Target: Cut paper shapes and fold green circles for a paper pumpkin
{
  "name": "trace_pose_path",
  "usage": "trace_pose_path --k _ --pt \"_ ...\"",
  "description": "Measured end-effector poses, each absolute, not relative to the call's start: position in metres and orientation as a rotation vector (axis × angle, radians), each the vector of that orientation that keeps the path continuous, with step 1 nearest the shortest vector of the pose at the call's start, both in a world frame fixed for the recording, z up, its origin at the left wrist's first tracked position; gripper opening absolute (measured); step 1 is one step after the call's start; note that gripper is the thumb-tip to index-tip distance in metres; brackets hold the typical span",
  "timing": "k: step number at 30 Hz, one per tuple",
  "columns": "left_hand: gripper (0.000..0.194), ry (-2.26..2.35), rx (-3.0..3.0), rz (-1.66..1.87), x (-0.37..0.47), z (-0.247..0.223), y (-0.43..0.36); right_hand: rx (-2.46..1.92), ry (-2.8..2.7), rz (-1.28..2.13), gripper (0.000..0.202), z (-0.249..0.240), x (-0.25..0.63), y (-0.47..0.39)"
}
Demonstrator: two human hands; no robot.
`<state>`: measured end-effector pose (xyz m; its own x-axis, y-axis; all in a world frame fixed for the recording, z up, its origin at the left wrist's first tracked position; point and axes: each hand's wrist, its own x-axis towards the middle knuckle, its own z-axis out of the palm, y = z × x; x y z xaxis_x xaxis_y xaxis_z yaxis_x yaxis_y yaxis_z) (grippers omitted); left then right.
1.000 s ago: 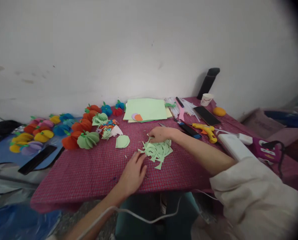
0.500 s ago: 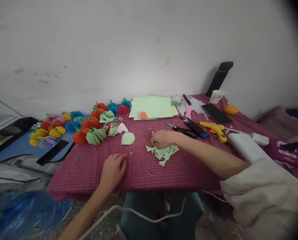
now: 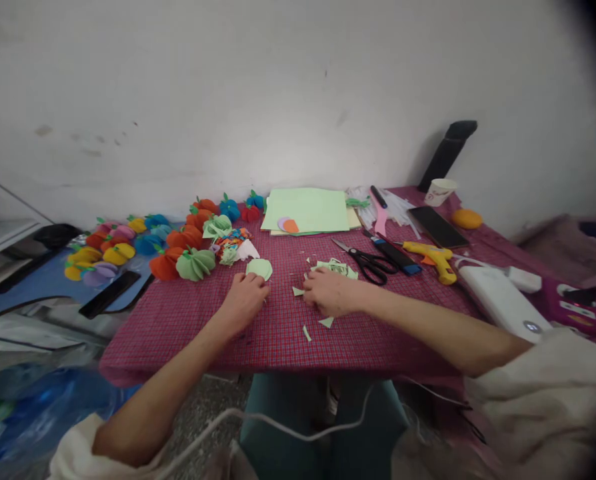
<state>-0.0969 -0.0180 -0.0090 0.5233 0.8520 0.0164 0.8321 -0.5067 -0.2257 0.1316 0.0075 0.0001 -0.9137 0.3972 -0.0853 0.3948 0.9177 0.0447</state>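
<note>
My left hand [image 3: 244, 299] rests on the checked tablecloth with fingers loosely bent and apart, just below a small stack of pale green paper rounds [image 3: 260, 268]. Nothing shows in its grasp. Fingers curled downward, my right hand [image 3: 328, 291] is closed on pale green paper scraps [image 3: 345, 269], most of them heaped behind it. Its fingertips are partly hidden. A few loose slivers lie in front of and beside this hand. Black-handled scissors [image 3: 365, 261] lie to the right of the heap, blades pointing to the back left.
Finished paper pumpkins [image 3: 196, 264] in several colours crowd the left side. Green paper sheets [image 3: 308, 210] lie at the back. Rightward are a yellow glue gun [image 3: 432, 259], a phone [image 3: 437, 225], a paper cup [image 3: 439, 192], a white power bank [image 3: 501, 300] and a purple power strip [image 3: 573, 303].
The scraps have been pushed back into a tighter heap, leaving a few slivers in front. My left hand has moved forward and right, up to the green rounds. The view has shifted slightly.
</note>
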Motion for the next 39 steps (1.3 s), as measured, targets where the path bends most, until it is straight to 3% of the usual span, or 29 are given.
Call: trace_pose_path --k 3,10,16,23,31,39 --pt "0.02 -1.386 -2.582 0.19 -0.095 -0.009 -0.013 0.683 3.003 0.069 0.017 0.008 0.141 0.007" --pt "0.019 -1.4 -2.614 0.228 -0.097 -0.002 -0.011 0.262 3.164 -0.054 0.013 -0.006 0.119 -0.034" --pt "0.02 -1.577 -2.592 0.001 -0.074 0.0 -0.011 0.672 3.059 0.175 0.018 -0.013 0.143 0.009" --pt "0.024 -1.62 -2.743 -0.215 -0.039 -0.007 -0.012 0.881 3.071 0.173 0.017 0.004 0.142 0.02" --pt "0.026 -1.887 -2.493 -0.233 -0.085 0.001 -0.015 0.725 3.099 0.138 0.025 -0.006 0.099 0.015" --pt "0.034 -2.144 -2.195 -0.3 -0.157 0.008 -0.016 0.897 2.841 -0.019 0.018 0.004 0.134 0.041"
